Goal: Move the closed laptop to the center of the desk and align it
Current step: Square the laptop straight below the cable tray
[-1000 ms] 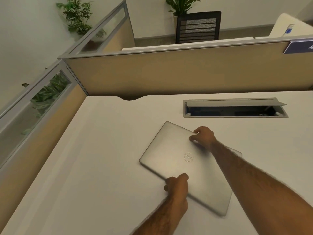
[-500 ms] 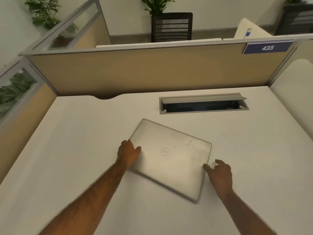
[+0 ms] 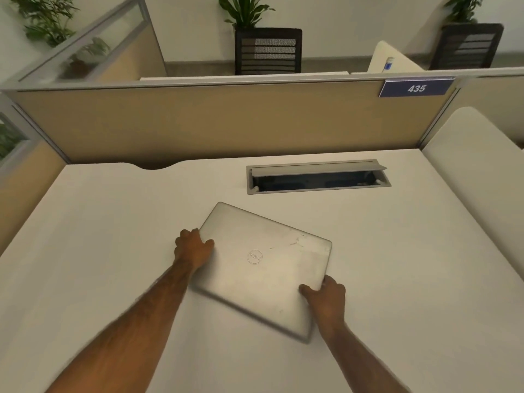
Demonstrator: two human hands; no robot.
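Note:
A closed silver laptop (image 3: 263, 268) with a round logo on its lid lies on the white desk (image 3: 99, 251), near the middle and skewed clockwise against the desk edges. My left hand (image 3: 192, 249) grips its left edge, fingers curled over the lid. At the laptop's near right side, my right hand (image 3: 326, 296) holds the edge with the fingers on the lid. The near edge of the laptop looks blurred.
An open grey cable tray (image 3: 317, 178) is set into the desk just behind the laptop. Tan partition walls (image 3: 198, 123) close the back and left; a blue sign reading 435 (image 3: 415, 87) hangs at the back right. A white rounded side panel (image 3: 476, 165) stands at the right.
My right hand has closed onto the laptop's right edge; half a second ago it hovered beside it. The laptop has shifted little. Earlier my hands held its far and near edges.

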